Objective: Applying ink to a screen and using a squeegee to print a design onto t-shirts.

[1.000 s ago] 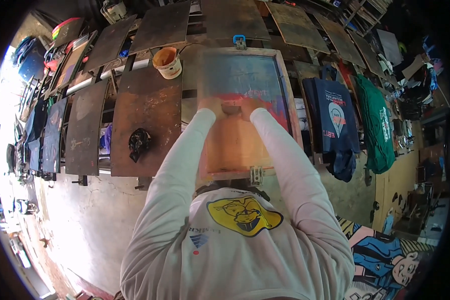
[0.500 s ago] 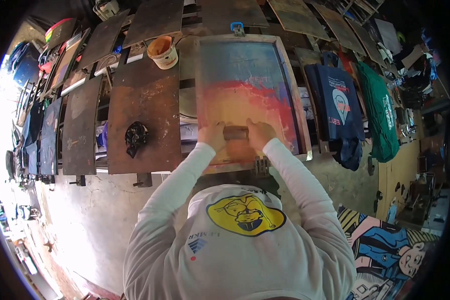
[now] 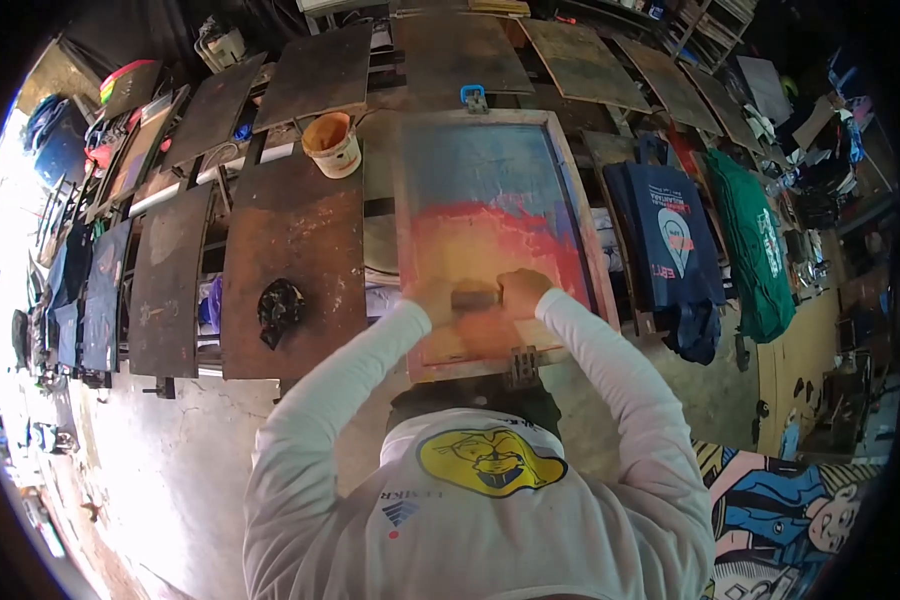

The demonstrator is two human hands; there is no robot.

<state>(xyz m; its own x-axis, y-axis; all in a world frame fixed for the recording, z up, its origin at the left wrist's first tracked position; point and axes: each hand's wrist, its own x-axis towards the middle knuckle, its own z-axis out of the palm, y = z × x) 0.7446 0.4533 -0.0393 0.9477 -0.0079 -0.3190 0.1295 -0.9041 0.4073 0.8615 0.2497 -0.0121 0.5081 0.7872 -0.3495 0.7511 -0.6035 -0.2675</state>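
Note:
A framed printing screen (image 3: 480, 160) lies in front of me, its mesh stained blue at the far end and red and orange nearer. Both my hands rest low on that mesh, gripping a squeegee (image 3: 476, 299) held crosswise. My left hand (image 3: 432, 300) is closed on its left end, somewhat smeared by motion. At the other end my right hand (image 3: 523, 292) is closed with the knuckles up. The squeegee's lower edge is blurred. A metal hinge clamp (image 3: 522, 367) sits at the frame's near edge, and a clip with a blue loop (image 3: 474, 97) at its far edge.
Left of the screen, a dark board (image 3: 295, 230) carries a paint-smeared bucket (image 3: 332, 145) and a crumpled black plastic bag (image 3: 281, 312). Navy fabric bags (image 3: 672, 235) and green ones (image 3: 755, 245) lie on boards to the right. More boards line the far side.
The view has tipped upward, so everything sits lower in it. My hands still hold the squeegee near the same part of the screen; it now appears flatter.

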